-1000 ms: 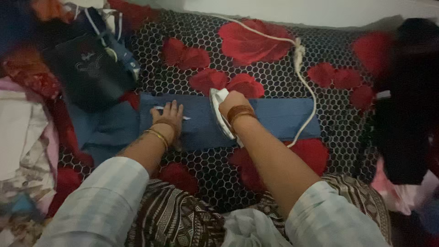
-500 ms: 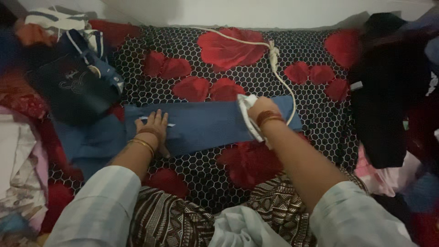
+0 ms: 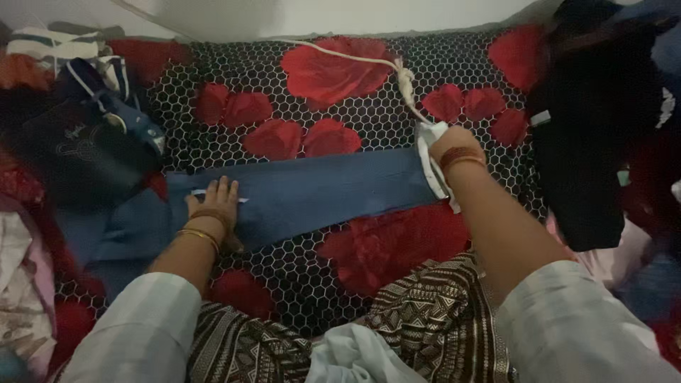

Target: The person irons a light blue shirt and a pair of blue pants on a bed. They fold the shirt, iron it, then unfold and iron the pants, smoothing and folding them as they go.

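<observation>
A long blue cloth (image 3: 319, 195) lies flat across a bedsheet printed with red flowers on a black honeycomb pattern (image 3: 312, 85). My left hand (image 3: 216, 202) presses flat on the cloth near its left end, fingers spread, bangles on the wrist. My right hand (image 3: 454, 145) grips the handle of a white electric iron (image 3: 430, 167) that stands at the cloth's right end. The iron's white cord (image 3: 355, 57) runs up and left across the sheet, with a knot near the iron.
A dark bag with a pale strap (image 3: 85, 152) and piled clothes (image 3: 28, 269) sit at the left. Dark garments (image 3: 603, 142) are heaped at the right. My patterned brown lap cloth (image 3: 418, 312) fills the near edge, and a pale wall (image 3: 319, 14) runs behind the bed.
My right hand has slid the iron rightward along the blue cloth, from its middle to its right end. My left hand stayed pressed on the cloth's left part.
</observation>
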